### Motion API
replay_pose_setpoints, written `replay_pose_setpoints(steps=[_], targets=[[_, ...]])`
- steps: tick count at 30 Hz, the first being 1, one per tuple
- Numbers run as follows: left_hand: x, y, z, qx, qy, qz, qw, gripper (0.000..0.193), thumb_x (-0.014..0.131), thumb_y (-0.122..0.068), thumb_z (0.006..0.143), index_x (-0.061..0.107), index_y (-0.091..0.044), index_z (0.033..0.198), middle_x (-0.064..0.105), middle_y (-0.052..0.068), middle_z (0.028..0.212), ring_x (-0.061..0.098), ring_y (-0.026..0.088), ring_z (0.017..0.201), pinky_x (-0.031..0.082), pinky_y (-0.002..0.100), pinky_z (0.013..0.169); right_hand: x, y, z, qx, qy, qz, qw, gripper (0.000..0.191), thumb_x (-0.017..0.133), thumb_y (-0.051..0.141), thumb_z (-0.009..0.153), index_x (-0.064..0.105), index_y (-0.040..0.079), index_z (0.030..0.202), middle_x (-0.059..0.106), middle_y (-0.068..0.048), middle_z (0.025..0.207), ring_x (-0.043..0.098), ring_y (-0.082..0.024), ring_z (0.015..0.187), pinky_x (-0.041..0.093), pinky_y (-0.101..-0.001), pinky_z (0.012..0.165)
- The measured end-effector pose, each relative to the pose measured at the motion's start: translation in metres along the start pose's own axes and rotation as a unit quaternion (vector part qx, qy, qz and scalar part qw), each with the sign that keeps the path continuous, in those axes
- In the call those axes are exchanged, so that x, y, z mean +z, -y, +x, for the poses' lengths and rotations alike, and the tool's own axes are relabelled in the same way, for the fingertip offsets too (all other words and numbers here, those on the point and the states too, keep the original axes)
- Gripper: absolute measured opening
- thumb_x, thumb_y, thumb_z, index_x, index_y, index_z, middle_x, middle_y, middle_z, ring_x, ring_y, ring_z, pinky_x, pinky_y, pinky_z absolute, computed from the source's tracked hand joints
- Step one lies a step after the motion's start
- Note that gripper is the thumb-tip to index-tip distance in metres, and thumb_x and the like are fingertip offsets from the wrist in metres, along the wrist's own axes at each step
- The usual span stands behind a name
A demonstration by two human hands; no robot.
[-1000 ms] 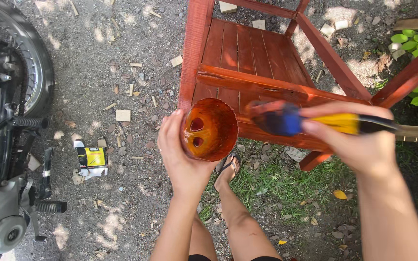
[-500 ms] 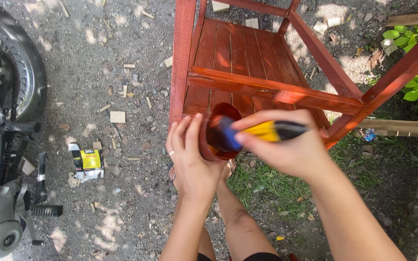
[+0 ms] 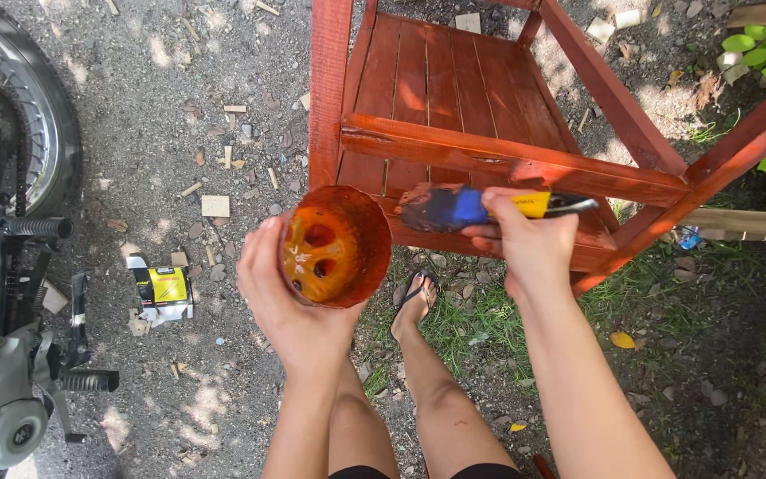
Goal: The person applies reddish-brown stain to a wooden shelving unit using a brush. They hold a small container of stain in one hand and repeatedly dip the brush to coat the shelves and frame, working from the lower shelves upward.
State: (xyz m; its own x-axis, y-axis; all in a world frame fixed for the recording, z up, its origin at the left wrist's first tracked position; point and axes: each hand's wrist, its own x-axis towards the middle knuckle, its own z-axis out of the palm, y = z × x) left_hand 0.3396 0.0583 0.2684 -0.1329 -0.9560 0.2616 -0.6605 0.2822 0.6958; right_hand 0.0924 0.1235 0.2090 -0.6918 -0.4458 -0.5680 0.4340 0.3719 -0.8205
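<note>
Right hand (image 3: 534, 244) holds paintbrush (image 3: 489, 206) level — bristles leftward.

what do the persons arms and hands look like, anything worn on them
Both arms are bare from the bottom edge of the picture to the fingers: no sleeves and no gloves. The left hand and right hand show no rings, and no watch or band shows on either wrist. No paint marks stand out on the hands. Lower down, dark shorts and a dark flip-flop are worn.
</note>
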Motion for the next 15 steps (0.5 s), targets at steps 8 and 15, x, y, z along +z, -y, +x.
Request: replay_pose_setpoints(steps=[8,15], targets=[[-0.015,0.014,0.015,-0.023,-0.025,0.022,0.999,0.110,0.101,-0.018,0.059,0.043,-0.004,0.151,0.051,0.017,0.145,0.049,0.039,0.138,0.039,0.050,0.120,-0.104,0.039,0.001,0.000,-0.141,-0.090,0.986,0.010,0.070,0.005,0.095,0.065,0.000,0.102,0.073,-0.014,0.091,0.074,-0.024,0.065,0.060,-0.0306,0.052],[-0.016,0.022,0.014,-0.025,-0.039,0.025,0.999,0.109,0.101,-0.019,0.066,0.039,-0.002,0.154,0.048,0.017,0.147,0.049,0.036,0.137,0.040,0.047,0.120,0.003,0.006,-0.001,0.016,-0.013,0.020,1.000,0.012,0.073,0.004,0.090,0.069,-0.007,0.093,0.074,-0.017,0.083,0.073,-0.026,0.057,0.058,-0.0324,0.043]])
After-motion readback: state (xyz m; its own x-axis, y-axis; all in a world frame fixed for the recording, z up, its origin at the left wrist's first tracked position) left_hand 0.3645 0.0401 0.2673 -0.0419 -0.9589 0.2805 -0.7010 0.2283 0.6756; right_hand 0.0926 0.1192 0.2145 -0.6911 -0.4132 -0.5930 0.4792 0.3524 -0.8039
